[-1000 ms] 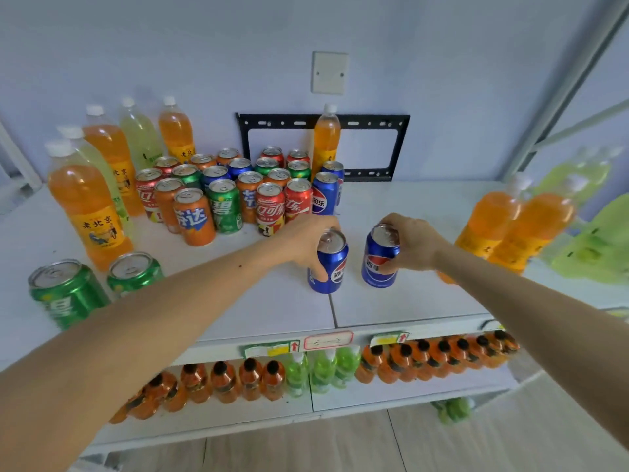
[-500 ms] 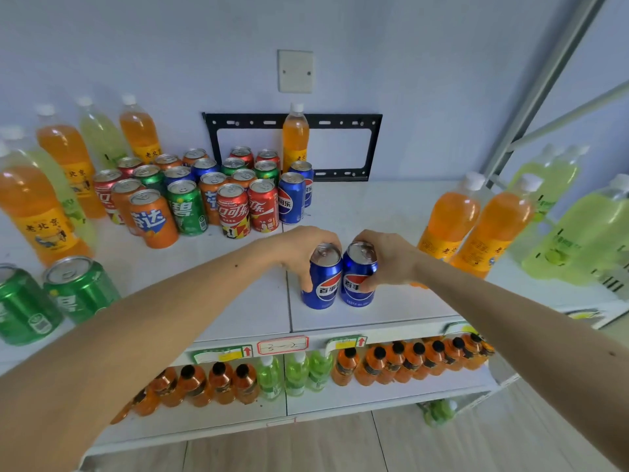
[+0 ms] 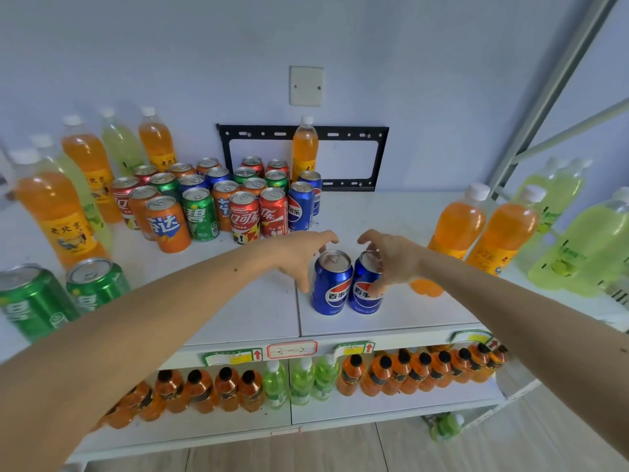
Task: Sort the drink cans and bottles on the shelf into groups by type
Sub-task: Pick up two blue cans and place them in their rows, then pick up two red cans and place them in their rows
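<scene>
Two blue Pepsi cans stand upright side by side, touching, near the front edge of the white shelf (image 3: pixel 391 321): the left blue can (image 3: pixel 332 284) and the right blue can (image 3: pixel 366 291). The left hand (image 3: pixel 299 253) hovers beside its can, fingers spread and loosely curved, gripping nothing. The right hand (image 3: pixel 391 264) is spread too, fingertips brushing its can's rim and side, not clamped round it. Behind, a mixed cluster of cans (image 3: pixel 221 202) crowds the wall; two green cans (image 3: pixel 61 294) sit far left.
</scene>
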Tool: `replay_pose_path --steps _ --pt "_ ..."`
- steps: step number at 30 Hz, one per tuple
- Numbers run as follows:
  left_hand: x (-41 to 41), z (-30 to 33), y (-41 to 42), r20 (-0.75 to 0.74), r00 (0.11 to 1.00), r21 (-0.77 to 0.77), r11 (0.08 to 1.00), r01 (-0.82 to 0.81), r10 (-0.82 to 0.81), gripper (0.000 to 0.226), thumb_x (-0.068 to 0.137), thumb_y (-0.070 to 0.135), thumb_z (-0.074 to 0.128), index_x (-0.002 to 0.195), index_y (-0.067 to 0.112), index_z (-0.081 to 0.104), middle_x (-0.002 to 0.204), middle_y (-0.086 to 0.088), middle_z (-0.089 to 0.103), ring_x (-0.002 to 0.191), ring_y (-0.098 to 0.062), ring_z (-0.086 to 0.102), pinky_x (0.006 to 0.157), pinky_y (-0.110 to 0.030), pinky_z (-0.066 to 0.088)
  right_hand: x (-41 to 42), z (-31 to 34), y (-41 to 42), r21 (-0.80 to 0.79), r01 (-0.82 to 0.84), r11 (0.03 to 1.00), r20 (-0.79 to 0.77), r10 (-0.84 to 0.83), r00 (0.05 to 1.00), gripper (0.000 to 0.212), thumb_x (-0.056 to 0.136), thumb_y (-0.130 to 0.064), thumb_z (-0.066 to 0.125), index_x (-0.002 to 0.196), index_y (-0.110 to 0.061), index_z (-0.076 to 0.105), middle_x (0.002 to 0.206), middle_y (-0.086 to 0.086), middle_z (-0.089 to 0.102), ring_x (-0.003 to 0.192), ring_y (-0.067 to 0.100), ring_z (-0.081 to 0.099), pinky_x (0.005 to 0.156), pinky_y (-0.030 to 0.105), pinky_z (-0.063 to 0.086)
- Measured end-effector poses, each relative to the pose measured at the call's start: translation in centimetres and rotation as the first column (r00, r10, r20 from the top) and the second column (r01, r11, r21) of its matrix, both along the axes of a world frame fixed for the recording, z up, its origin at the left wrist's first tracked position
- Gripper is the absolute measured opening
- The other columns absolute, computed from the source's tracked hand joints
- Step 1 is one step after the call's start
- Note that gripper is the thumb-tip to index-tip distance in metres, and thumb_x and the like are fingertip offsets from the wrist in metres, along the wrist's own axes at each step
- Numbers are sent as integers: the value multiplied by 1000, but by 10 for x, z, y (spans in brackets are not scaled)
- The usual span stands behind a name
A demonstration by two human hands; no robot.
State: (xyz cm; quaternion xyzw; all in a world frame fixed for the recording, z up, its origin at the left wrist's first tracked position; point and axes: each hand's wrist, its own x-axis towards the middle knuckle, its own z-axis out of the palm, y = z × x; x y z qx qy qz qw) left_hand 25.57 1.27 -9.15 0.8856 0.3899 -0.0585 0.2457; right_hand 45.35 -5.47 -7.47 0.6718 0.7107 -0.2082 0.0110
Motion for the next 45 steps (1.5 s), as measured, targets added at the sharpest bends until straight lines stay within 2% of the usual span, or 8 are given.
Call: replay_pose_path --steps 5,9,14,22,30,36,41,45 --pt "-42 16 12 -73 997 117 993 -6 14 95 69 11 84 146 23 31 142 0 47 123 -19 49 98 -34 47 -10 37 15 19 -15 1000 -25 15 1000 89 65 -12 86 138 -23 35 136 3 48 119 23 52 92 36 51" --pt "-77 16 27 -88 992 254 965 -67 92 83 67 22 86 137 21 41 131 0 52 111 -18 53 91 -37 52 -35 59 35 164 6 986 -51 3 999 74 69 -6 82 132 -15 44 133 5 53 117 23 54 95 38 50" --pt "-104 8 50 -6 971 369 903 -220 239 88 64 28 87 138 17 40 135 -5 49 119 -23 52 93 -41 51 -72 60 75 263 -34 964 -18 40 999 70 71 -14 82 131 -12 45 132 7 54 115 25 55 97 40 48" --pt "-102 -10 98 67 905 465 789 -401 421 114 60 42 88 149 16 22 147 -11 34 136 -30 34 104 -45 41 -119 20 160 251 -196 948 47 190 981 82 62 -35 86 130 -18 43 129 4 55 119 26 53 104 44 42" --pt "-95 -31 131 25 887 556 731 -395 460 107 60 49 85 143 10 32 142 -11 40 130 -31 38 99 -43 42 -133 -15 213 182 -234 955 306 171 937 87 63 -45 84 129 -16 37 127 4 53 111 27 57 93 51 50" --pt "-90 -35 136 -6 861 605 688 -401 508 99 58 57 83 134 10 41 132 -12 42 122 -29 40 95 -39 43 -135 -31 217 241 -247 939 454 116 884 95 63 -61 77 136 -16 35 138 9 42 116 33 55 89 54 50" --pt "-91 -36 123 22 870 582 702 -411 492 98 57 55 85 133 16 36 128 -11 48 118 -28 46 82 -38 47 -139 -29 210 296 -254 921 359 140 923 81 64 -54 80 120 -17 35 102 1 63 87 24 58 64 36 42" --pt "-103 -27 102 64 878 500 746 -440 475 88 58 48 87 123 16 38 119 -6 54 105 -26 58 66 -35 47 -142 -21 198 275 -253 928 315 162 935 80 60 -52 83 115 -19 35 97 0 62 90 25 61 67 37 48"
